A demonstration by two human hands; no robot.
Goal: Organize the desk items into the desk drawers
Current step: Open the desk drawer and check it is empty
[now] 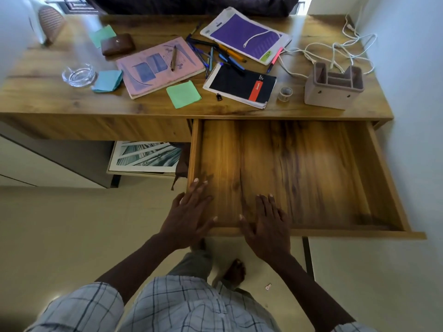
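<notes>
Indoors, cluttered wooden desk (48, 97), open drawer (311, 176), left hand (189, 213), right hand (269, 227), both spread flat.

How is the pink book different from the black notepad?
The pink book looks bigger than the black notepad. The pink book has a brown pen lying on it; the black notepad has a red label and a spiral edge. Both lie closed and flat on the desk.

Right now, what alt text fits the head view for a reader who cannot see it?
The left hand and right hand lie open at the front edge of a pulled-out wooden drawer. Behind it, the desk holds notebooks, pens, sticky notes and a white cable.
</notes>
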